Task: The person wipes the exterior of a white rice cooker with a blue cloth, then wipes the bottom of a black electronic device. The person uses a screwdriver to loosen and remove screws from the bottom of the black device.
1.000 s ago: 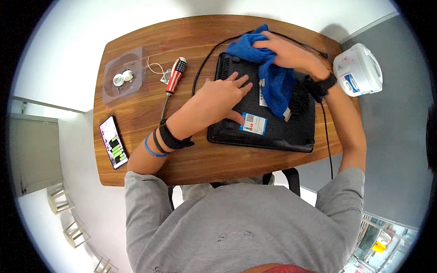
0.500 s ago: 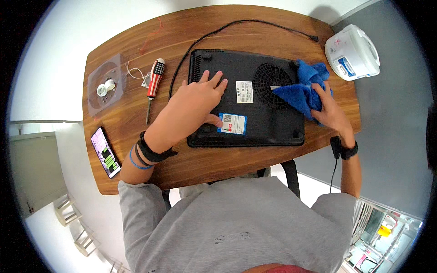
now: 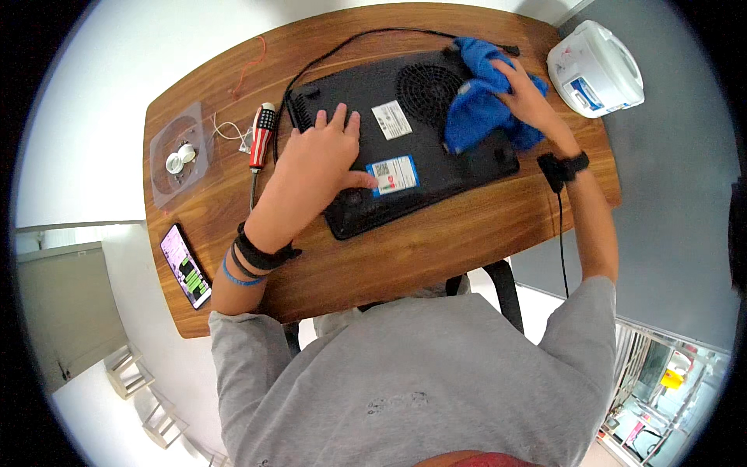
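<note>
Right hand (image 3: 533, 100) clamped on the blue cloth (image 3: 481, 117), left hand (image 3: 313, 162) fingers apart on the upturned induction cooktop (image 3: 428, 148) — firm pressure there should prevent sliding.

Lighting was bright and pretty even on the table (image 3: 436, 249), though I couldn't really tell where it came from. The white wall (image 3: 85, 117) at upper left was close to blown out, while the grey surface (image 3: 677, 194) on the right looked way dimmer. There was a soft shadow up behind the white cooker (image 3: 576, 62). The black appliance (image 3: 366, 89) kept some detail, but fine print on its white label (image 3: 391, 121) was mush. Fisheye bent the table edges hard, warped the stools (image 3: 128, 375) at lower left, and black vignetting ate the corners.
</note>
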A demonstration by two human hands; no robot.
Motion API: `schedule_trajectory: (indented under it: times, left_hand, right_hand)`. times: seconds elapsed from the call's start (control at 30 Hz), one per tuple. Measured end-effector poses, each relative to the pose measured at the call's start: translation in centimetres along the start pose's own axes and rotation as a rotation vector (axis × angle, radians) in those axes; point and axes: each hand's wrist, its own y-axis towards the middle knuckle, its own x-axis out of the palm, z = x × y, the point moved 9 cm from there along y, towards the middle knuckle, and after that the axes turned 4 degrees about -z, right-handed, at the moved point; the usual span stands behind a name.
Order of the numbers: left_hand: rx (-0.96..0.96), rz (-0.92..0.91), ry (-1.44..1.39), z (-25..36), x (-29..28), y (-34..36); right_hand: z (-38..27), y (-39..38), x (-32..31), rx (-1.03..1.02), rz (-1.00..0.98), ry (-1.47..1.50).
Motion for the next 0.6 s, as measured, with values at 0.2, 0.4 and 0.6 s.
schedule_trajectory:
  times: [0.2,0.4,0.6]
  left_hand:
    - [-0.007,0.054,-0.002,-0.6,0.0,-0.1]
    - [0.071,-0.031,0.020,-0.9,0.5,-0.1]
    - [0.124,-0.053,-0.045,-1.4,0.2,-1.4]
  right_hand:
    - [2.0,-2.4,0.5,0.159,-0.009,0.009]
    - [-2.0,-16.8,-2.4,0.237,-0.007,-0.091]
    - [-12.7,-15.2,-0.7,0.199,-0.339,-0.400]
